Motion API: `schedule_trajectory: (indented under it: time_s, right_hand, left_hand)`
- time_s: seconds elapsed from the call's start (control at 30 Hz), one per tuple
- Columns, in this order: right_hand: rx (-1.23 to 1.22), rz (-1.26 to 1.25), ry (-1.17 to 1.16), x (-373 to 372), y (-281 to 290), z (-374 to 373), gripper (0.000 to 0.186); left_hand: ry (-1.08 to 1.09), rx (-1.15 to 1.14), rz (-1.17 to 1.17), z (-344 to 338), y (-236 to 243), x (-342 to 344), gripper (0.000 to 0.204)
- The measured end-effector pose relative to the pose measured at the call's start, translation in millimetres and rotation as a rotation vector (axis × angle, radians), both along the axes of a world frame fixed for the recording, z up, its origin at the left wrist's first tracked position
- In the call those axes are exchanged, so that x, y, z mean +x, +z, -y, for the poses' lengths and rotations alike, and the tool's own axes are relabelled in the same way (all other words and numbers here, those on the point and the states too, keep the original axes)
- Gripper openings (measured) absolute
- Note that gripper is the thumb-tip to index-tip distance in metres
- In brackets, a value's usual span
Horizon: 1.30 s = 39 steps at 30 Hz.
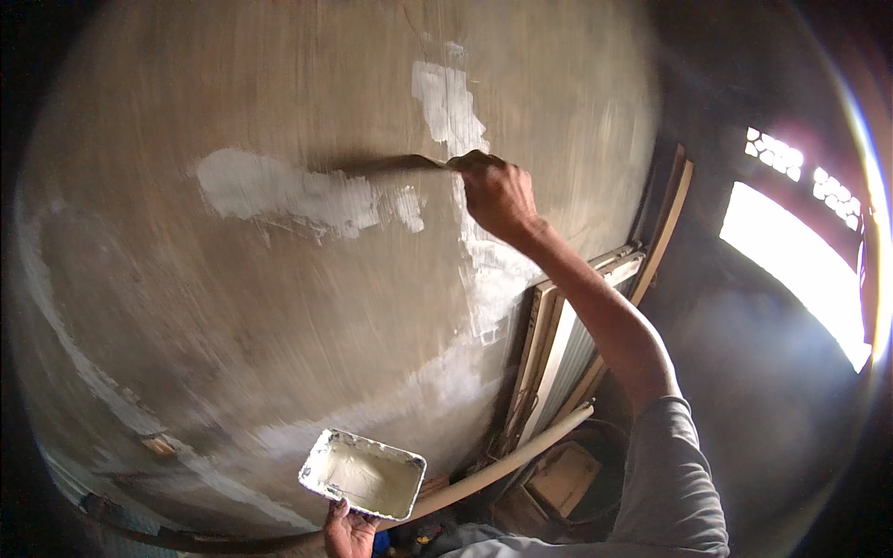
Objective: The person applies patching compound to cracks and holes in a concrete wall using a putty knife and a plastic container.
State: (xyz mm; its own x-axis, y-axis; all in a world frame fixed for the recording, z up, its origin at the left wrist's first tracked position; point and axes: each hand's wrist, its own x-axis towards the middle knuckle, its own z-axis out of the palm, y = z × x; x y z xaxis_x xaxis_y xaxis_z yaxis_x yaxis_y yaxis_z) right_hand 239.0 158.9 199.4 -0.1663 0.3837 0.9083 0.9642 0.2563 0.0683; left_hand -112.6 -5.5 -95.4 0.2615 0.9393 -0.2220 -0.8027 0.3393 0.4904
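Note:
My right hand (499, 197) is raised against the brown wall (279, 84), closed round the handle of what looks like a putty knife (433, 162). Its thin dark blade points left, and where the blade ends and its shadow begins is hard to tell. White filler patches (279, 191) lie to the left of the hand, with a vertical white strip (448, 102) above and below it. Low in front of me, my left hand (350, 534) grips the near edge of a rectangular white tray (420, 484), its thumb on the rim. Pale creamy paste coats the tray's inside.
Wooden frames (535, 358) and a long plank (665, 223) lean at the wall's right end. A pale curved pole (521, 456) runs low behind the tray. A wooden box (563, 479) sits at lower right. Bright light enters through an opening (791, 265) on the right.

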Motion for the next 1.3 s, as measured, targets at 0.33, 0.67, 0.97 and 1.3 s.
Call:
schedule_trajectory:
  time_s: [0.33, 0.67, 0.97, 1.3]
  right_hand:
    - [0.538, -0.153, -0.047, -17, 94, -53, 0.023]
    - [0.292, 0.05, -0.003, -43, 24, -47, 0.021]
    - [0.512, 0.124, -0.102, 11, 135, -43, 0.026]
    - [0.296, 0.263, -0.022, 19, 33, -40, 0.021]
  left_hand:
    - [0.008, 0.063, 0.083, 2, -14, -3, 0.036]
    - [0.03, 0.082, 0.073, 5, -13, -1, 0.035]
    - [0.005, 0.073, 0.063, 2, -16, -5, 0.034]
    - [0.035, 0.028, 0.032, 2, -15, 0, 0.035]
